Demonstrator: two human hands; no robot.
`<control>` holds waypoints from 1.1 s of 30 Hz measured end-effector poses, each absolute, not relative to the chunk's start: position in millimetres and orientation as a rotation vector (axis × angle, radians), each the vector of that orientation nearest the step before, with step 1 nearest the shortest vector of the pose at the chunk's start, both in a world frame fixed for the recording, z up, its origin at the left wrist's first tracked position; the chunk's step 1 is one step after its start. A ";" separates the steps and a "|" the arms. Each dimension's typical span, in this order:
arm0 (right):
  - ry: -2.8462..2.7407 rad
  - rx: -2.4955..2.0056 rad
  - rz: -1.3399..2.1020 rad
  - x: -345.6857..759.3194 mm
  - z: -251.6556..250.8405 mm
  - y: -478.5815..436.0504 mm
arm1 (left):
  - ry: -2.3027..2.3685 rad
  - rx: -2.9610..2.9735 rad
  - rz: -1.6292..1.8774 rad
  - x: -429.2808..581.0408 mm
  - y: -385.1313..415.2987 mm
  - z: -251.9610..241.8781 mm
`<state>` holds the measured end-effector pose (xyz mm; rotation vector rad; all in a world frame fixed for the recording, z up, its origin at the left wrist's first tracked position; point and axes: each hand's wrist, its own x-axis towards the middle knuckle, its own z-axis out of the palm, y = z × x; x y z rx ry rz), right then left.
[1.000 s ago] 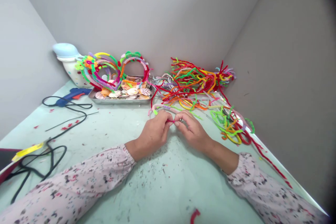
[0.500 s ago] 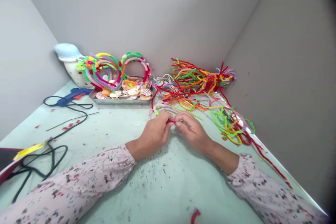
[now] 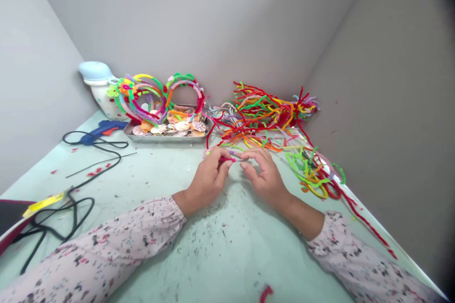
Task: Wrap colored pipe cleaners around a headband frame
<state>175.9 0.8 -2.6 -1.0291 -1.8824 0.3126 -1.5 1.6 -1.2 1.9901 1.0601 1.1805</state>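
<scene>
Behind the left hand (image 3: 208, 182), a seashell tray (image 3: 159, 139) (fingers (image 3: 218, 155) pinching pipe cleaner (image 3: 225, 158); right hand (image 3: 266, 182) loosely curled)

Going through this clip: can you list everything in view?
container: one, white with blue lid, back left
glue gun: one, blue, left of tray
cord: one, black, looped at left
yellow strip: one, yellow, front left
tray: one, metal, back
shells: many, orange and cream, in tray
loops: several, multicoloured, above tray
heaps: two, multicoloured, back right and right
pipe cleaner: one, red, in left hand
left hand: one, bare, pinching it
right hand: one, bare, beside it
sleeves: two, pale pink speckled, on forearms
</scene>
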 end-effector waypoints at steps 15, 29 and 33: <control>-1.916 -0.989 0.078 180.8 -9.6 8.5 | 1.011 1.756 1.003 -0.3 5.2 -2.1; -1.882 -0.951 0.191 180.1 -5.0 8.0 | 0.928 1.521 0.890 4.9 8.5 -10.9; -1.793 -0.984 0.321 178.6 -8.7 8.4 | 0.927 1.522 0.908 4.3 7.3 -8.2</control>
